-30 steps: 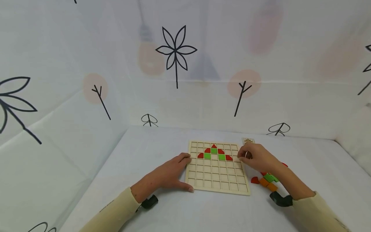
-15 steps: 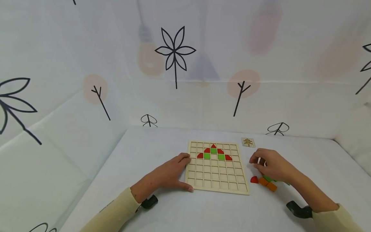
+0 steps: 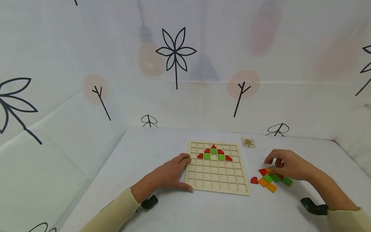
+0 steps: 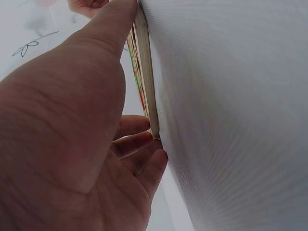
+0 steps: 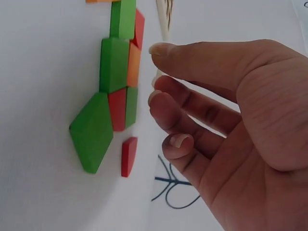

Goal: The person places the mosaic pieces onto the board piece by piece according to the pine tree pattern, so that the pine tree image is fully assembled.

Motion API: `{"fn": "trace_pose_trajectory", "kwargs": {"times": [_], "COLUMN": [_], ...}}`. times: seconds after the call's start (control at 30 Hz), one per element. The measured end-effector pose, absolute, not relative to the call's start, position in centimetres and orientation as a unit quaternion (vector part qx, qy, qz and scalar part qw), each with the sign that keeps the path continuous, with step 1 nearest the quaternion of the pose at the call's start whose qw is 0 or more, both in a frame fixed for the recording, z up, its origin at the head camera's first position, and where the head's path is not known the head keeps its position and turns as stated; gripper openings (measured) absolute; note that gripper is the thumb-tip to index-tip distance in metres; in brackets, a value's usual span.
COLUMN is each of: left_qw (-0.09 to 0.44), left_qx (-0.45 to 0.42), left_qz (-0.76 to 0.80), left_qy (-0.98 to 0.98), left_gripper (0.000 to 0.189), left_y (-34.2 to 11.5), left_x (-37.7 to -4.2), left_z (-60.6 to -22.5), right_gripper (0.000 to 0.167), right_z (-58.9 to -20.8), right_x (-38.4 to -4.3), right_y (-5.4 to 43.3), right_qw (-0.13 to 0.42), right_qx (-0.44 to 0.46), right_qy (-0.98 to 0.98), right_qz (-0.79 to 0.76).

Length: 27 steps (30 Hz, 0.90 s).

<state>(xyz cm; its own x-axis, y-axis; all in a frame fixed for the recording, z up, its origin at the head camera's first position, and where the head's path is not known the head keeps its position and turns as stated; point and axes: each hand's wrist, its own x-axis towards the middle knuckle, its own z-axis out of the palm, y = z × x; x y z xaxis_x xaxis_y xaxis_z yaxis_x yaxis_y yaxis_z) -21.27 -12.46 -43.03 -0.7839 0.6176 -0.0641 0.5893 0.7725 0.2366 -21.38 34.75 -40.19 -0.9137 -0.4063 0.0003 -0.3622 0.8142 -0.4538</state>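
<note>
A square wooden grid board (image 3: 215,174) lies on the white table, with red and green tiles set in a stepped peak in its upper rows. My left hand (image 3: 173,172) rests at the board's left side, fingertips along that edge and thumb by the near left corner. In the left wrist view the thumb and fingertips touch the board's edge (image 4: 147,72). My right hand (image 3: 291,165) hovers over a loose group of tiles, its fingers loosely bent and holding nothing. Beneath it show green tiles (image 5: 114,65), orange tiles (image 3: 271,187) and red tiles (image 5: 117,109).
A small card (image 3: 248,142) with a tree pattern on a grid lies beyond the board's far right corner. One red quarter-round tile (image 3: 254,180) sits between the board and the tile group. White cloth walls (image 3: 203,106) with plant drawings enclose the table.
My right hand has moved right from the board's right edge to above the loose tiles, uncovering the card and more tiles. The left hand and the board have stayed put.
</note>
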Motion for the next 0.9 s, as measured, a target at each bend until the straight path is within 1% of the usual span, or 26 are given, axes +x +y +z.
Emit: {"fn": "trace_pose_trajectory", "kwargs": {"times": [0.23,0.5,0.9], "left_qw": [0.07,0.07,0.07], "left_qx": [0.323,0.321,0.322], "left_qz": [0.104,0.105,0.105], "left_qy": [0.938,0.939,0.938], "left_gripper": [0.123,0.121,0.121], "left_y": [-12.36,-12.43,-12.46], "left_x": [-21.22,-21.15,-21.15], "left_z": [-43.04,-42.93,-42.94], "right_gripper": [0.027,0.022,0.025], "right_z": [-40.52,-40.67,-41.09], "right_x": [-21.49,-21.72,-21.87], "right_y": [35.69,35.3,34.99], "right_qw": [0.078,0.09,0.097], "right_qx": [-0.202,-0.203,-0.183], "right_qy": [0.947,0.944,0.949], "right_qz": [-0.239,-0.243,-0.237]}}
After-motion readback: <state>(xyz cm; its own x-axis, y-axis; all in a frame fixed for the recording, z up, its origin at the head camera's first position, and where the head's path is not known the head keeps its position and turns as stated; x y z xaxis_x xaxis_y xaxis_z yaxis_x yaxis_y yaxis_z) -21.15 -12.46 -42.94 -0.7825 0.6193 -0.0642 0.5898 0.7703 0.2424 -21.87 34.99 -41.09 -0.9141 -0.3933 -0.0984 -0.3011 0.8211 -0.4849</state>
